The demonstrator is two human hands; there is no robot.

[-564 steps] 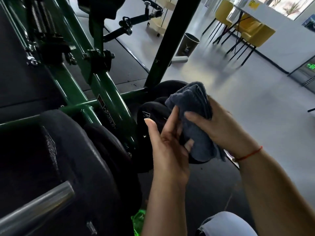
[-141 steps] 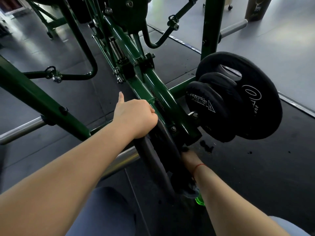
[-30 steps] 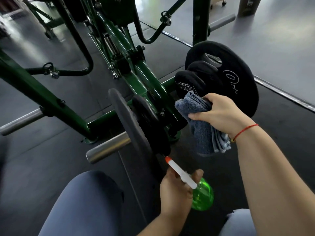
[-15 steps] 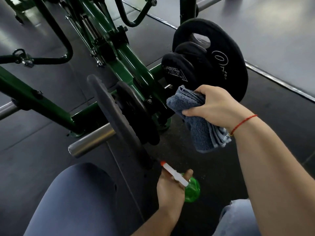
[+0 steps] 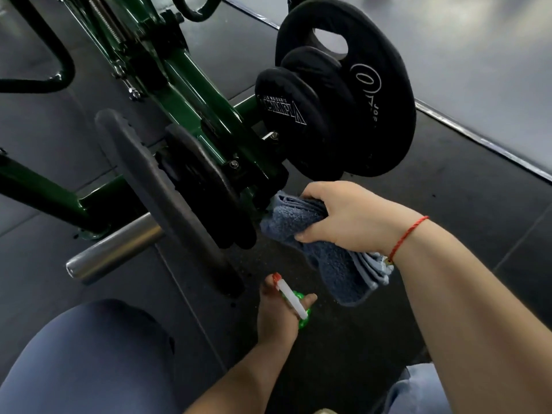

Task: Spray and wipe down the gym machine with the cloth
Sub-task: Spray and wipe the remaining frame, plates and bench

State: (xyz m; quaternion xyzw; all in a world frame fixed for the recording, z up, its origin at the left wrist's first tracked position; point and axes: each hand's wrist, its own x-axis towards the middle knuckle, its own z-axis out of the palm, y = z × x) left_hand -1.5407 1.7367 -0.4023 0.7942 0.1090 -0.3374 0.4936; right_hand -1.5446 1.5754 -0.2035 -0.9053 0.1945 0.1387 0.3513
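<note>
Two hands are busy at once, and the risks follow from that. The right hand [image 5: 349, 218] grips the folded blue cloth [image 5: 298, 219], its fingers [image 5: 315, 193] and thumb curled round the upper part. The cloth's front edge is pushed against the foot of the green machine frame [image 5: 194, 85], in the narrow gap between the near weight plates [image 5: 155, 186] and the far stack of plates [image 5: 373, 115]. The cloth's loose lower folds hang free below the wrist, above the rubber floor [image 5: 463, 210]. The left hand [image 5: 273, 319] holds the green spray bottle [image 5: 294, 300] low, close to the floor, with fingers wrapped about its neck. Whether one rests on the trigger cannot be told.

In so tight a gap, a hard wiping stroke could probably scrape the knuckles on the frame's bolts or a plate rim. The hanging folds might snag on a plate edge or brush the floor and pick up grit, which would then smear the paint. The red nozzle tip points toward the near plate's lower edge, not at the cloth. A squeeze from there would likely wet the floor and leave it slippery.
</note>
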